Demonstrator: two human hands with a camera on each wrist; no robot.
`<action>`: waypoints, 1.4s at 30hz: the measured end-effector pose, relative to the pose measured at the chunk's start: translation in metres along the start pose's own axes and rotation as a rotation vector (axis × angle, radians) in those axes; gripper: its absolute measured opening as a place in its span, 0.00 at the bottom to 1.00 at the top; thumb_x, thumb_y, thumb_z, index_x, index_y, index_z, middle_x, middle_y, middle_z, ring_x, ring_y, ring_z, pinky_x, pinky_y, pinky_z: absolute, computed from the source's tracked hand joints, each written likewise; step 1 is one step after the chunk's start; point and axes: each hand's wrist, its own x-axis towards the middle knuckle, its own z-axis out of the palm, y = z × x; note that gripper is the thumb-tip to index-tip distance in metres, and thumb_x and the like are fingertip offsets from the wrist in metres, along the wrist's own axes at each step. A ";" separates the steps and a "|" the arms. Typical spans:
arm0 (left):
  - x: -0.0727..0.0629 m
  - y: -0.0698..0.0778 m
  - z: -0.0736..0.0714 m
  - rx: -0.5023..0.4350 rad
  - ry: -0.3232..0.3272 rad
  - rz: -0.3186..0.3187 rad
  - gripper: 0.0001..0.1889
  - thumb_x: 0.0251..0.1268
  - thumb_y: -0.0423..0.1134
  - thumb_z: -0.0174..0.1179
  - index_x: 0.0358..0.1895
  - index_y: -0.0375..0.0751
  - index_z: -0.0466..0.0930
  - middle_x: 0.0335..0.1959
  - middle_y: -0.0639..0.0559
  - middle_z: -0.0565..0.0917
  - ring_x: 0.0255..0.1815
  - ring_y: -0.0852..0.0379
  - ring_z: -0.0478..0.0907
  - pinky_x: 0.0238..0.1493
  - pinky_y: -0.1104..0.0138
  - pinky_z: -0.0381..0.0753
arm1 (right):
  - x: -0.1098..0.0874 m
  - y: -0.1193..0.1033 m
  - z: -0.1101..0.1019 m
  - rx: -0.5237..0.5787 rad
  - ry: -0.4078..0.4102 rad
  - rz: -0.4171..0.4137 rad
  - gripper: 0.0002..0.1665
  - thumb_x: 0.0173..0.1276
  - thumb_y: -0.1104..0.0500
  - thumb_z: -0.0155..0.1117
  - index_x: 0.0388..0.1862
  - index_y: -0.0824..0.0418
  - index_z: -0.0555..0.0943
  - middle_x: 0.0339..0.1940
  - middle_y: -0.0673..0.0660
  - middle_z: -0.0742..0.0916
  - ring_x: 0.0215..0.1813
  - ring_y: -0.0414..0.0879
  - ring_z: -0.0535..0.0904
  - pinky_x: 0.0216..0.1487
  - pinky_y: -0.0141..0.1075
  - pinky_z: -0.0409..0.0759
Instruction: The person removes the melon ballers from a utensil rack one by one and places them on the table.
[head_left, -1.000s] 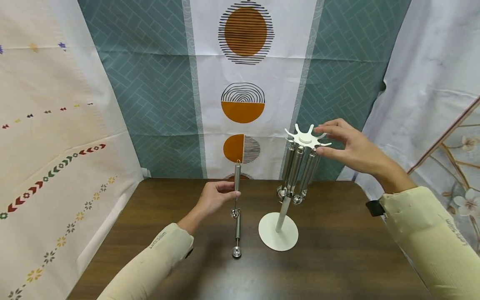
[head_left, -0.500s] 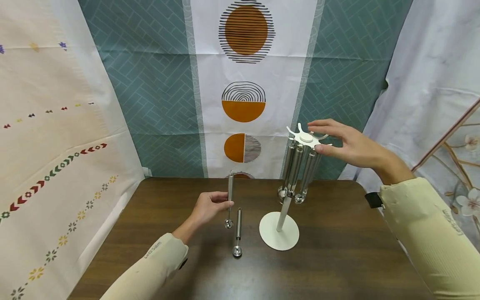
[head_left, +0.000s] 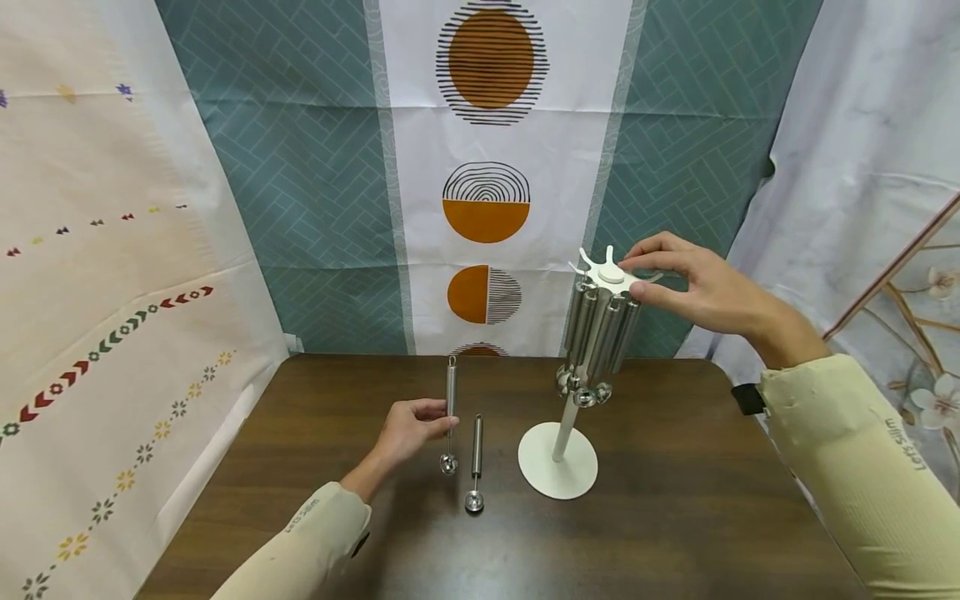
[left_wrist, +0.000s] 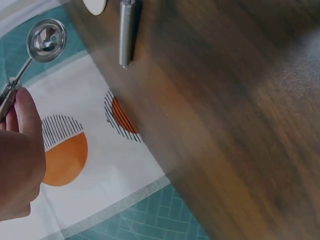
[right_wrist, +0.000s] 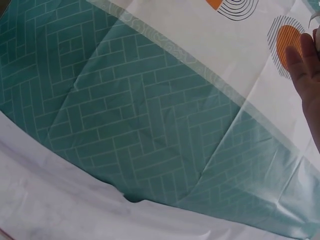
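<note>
My left hand [head_left: 408, 429] pinches a melon baller [head_left: 452, 387] upright by its steel handle, hanging loop at the top and bowl at the bottom. In the left wrist view its round bowl [left_wrist: 46, 40] shows beyond the thumb. A second melon baller [head_left: 477, 450] lies on the table to the right of that hand. The white utensil stand [head_left: 557, 462] has a hooked round top [head_left: 611, 273], which my right hand [head_left: 693, 287] grips between thumb and fingers, covering some hooks. Several steel utensils [head_left: 596, 333] hang below it. Only part of the right hand [right_wrist: 310, 75] shows in the right wrist view.
The brown wooden table [head_left: 675, 500] meets a teal and white patterned cloth [head_left: 322, 250] at its back edge. Light cloths hang on the left [head_left: 112, 292] and right [head_left: 847, 208] sides.
My left hand has moved left and down with the melon baller, away from the one lying there. The stand's top has turned under my right hand, and its hanging utensils have shifted round.
</note>
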 end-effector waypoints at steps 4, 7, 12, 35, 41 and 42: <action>-0.001 -0.006 0.001 -0.017 0.034 -0.004 0.15 0.57 0.27 0.72 0.46 0.23 0.84 0.36 0.39 0.88 0.34 0.55 0.86 0.39 0.61 0.87 | -0.001 0.002 0.001 0.008 0.002 -0.021 0.19 0.75 0.58 0.60 0.62 0.60 0.81 0.66 0.53 0.78 0.68 0.53 0.69 0.59 0.52 0.68; -0.003 -0.009 0.002 -0.010 0.061 -0.005 0.14 0.56 0.26 0.72 0.45 0.24 0.85 0.36 0.40 0.88 0.34 0.54 0.86 0.37 0.62 0.87 | -0.002 0.005 0.002 0.004 0.016 -0.044 0.19 0.76 0.60 0.58 0.62 0.59 0.82 0.66 0.52 0.78 0.70 0.53 0.69 0.61 0.40 0.69; -0.006 -0.017 0.006 0.008 0.098 -0.005 0.13 0.55 0.26 0.72 0.44 0.25 0.85 0.36 0.40 0.88 0.34 0.53 0.86 0.36 0.63 0.87 | -0.003 0.010 0.007 0.013 0.078 -0.106 0.18 0.74 0.62 0.60 0.61 0.60 0.82 0.65 0.54 0.80 0.70 0.47 0.70 0.58 0.24 0.66; -0.009 -0.051 0.018 -0.029 0.162 -0.021 0.18 0.52 0.26 0.75 0.47 0.22 0.84 0.35 0.39 0.87 0.32 0.54 0.86 0.35 0.62 0.87 | -0.004 0.016 0.017 0.081 0.172 -0.204 0.18 0.70 0.70 0.61 0.57 0.64 0.84 0.59 0.59 0.83 0.65 0.29 0.70 0.57 0.22 0.69; -0.007 -0.060 0.017 0.038 0.177 -0.027 0.18 0.51 0.29 0.76 0.45 0.24 0.85 0.35 0.41 0.88 0.33 0.54 0.86 0.34 0.65 0.86 | -0.001 0.020 0.018 0.075 0.187 -0.236 0.17 0.69 0.71 0.61 0.55 0.67 0.84 0.58 0.63 0.84 0.66 0.30 0.71 0.57 0.22 0.69; -0.008 -0.061 0.017 0.064 0.179 -0.027 0.18 0.51 0.30 0.76 0.45 0.25 0.86 0.35 0.41 0.88 0.33 0.55 0.86 0.34 0.66 0.86 | -0.001 0.020 0.017 0.078 0.189 -0.238 0.17 0.69 0.71 0.61 0.55 0.67 0.84 0.57 0.63 0.84 0.65 0.30 0.71 0.57 0.22 0.69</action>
